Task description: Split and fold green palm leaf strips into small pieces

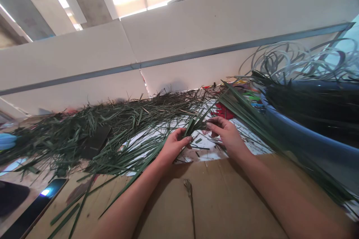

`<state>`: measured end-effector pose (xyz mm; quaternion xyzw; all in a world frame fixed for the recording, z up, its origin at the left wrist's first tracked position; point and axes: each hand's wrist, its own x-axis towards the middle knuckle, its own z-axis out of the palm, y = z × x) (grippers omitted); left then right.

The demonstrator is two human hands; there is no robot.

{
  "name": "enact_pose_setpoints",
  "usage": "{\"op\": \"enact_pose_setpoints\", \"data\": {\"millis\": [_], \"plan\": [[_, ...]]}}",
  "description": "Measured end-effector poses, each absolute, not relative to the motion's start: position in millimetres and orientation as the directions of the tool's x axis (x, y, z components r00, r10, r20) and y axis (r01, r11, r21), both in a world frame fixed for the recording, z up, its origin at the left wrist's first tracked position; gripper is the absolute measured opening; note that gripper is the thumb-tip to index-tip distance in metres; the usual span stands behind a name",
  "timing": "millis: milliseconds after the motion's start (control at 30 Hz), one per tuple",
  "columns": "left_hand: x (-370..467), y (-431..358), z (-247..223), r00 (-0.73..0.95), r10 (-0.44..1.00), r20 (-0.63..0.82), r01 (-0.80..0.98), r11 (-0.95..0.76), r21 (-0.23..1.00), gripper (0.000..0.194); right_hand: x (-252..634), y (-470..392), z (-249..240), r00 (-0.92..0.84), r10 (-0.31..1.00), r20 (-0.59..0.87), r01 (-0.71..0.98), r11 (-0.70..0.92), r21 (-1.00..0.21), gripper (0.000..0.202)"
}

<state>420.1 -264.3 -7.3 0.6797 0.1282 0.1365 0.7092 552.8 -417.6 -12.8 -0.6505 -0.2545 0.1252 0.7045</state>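
Both hands are raised over the near edge of a white, paint-marked sheet [206, 153], close together. My left hand [176, 142] is closed, thumb against fingers, on a small bundle of green leaf strips [193, 125]. Beside it, my right hand [224, 130] pinches the right end of the same strips between thumb and fingertips. Short cut pieces of leaf [198, 140] lie on the sheet below. Below and between my forearms, a dried stalk with a knotted head [188, 186] rests on brown cardboard [218, 198].
A heap of loose green leaves [95, 123] spreads along the white panel [179, 74]. At right stands a blue tub [303, 127] with dark leaves, long blades [246, 112] beside it. Pale coiled strips [288, 59] lie behind. A phone [36, 209] is at lower left.
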Motion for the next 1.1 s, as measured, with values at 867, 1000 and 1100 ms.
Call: {"op": "enact_pose_setpoints", "data": {"millis": [867, 1000, 1100], "plan": [[428, -252, -24, 0.889, 0.451, 0.072, -0.067, -0.027, 0.997, 0.031, 537, -417, -12, 0.518, 0.821, 0.242, 0.398, 0.02, -0.917, 0.019], [428, -246, -29, 0.868, 0.464, 0.178, -0.057, -0.265, 0.963, 0.025, 543, -418, -13, 0.674, 0.661, 0.33, 0.407, 0.04, -0.913, 0.027], [427, -244, -33, 0.866, 0.437, 0.243, -0.011, -0.47, 0.883, 0.023, 545, -419, -16, 0.721, 0.583, 0.375, 0.422, 0.059, -0.905, 0.031]]}}
